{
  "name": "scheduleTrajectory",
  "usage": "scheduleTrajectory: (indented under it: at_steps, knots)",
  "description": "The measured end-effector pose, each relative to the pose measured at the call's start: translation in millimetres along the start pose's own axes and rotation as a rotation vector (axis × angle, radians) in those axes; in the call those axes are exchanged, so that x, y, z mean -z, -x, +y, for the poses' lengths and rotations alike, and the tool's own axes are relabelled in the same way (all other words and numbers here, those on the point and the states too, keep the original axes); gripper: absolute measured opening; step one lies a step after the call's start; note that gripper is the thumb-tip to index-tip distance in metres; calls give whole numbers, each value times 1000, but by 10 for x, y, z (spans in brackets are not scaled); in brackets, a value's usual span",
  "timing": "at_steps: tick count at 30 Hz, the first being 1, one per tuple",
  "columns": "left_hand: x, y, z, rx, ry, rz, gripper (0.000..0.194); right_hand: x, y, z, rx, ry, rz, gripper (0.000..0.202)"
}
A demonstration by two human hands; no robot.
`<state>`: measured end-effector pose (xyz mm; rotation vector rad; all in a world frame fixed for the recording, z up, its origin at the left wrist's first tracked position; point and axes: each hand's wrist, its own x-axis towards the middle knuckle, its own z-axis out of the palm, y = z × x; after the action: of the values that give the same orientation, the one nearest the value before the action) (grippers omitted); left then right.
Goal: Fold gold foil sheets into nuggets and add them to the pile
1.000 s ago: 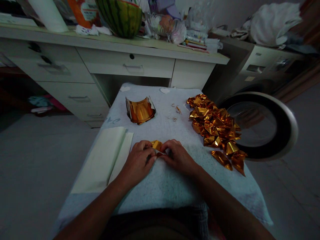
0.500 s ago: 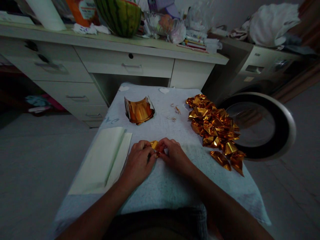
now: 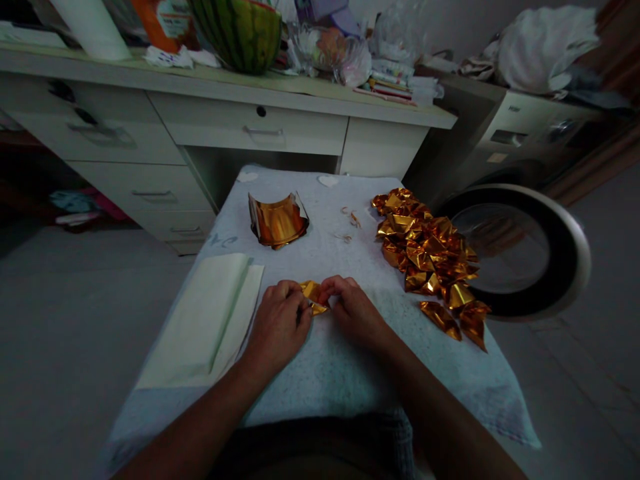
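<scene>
Between my hands is a small piece of gold foil paper (image 3: 314, 293), partly folded and partly covered by fingers. My left hand (image 3: 283, 317) is closed on its left side, thumb and fingers pinching it. My right hand (image 3: 353, 307) has its fingers curled together at the foil's right edge. Beyond my hands stands a curved stack of gold foil sheets (image 3: 279, 223). To the right lies a heap of folded gold foil pieces (image 3: 425, 247). Left of my left hand rest pale paper sheets (image 3: 210, 320).
A cloth-covered table (image 3: 320, 380) carries all this, with a few rubber-band-like loops (image 3: 354, 220) near its middle. Behind it is a white desk (image 3: 300, 137) holding a watermelon (image 3: 240, 33). At right, a washing machine's round door (image 3: 570, 253) hangs open beside the table.
My right fingers have shifted slightly right, and more of the gold foil shows between my hands. My left hand keeps its pinch in the same place.
</scene>
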<state>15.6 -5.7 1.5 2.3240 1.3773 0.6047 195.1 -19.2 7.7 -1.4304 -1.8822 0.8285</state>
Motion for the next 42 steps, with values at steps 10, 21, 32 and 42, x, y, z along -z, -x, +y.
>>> scheduleTrajectory:
  at_steps: [10, 21, 32, 42]
  knots:
    - [0, 1, 5, -5, -9, 5, 11, -56, -20, -36, -34, 89, -11, 24]
    - [-5, 8, 5, 0, -14, 16, 5, -111, -43, -54, -59, 180, -25, 32]
    - [-25, 8, -64, -34, 36, 8, 15, -104, -55, -89, -77, 197, -43, 36]
    - [8, 9, -155, -61, 94, -78, 17, -164, -50, -109, -102, 293, -36, 36]
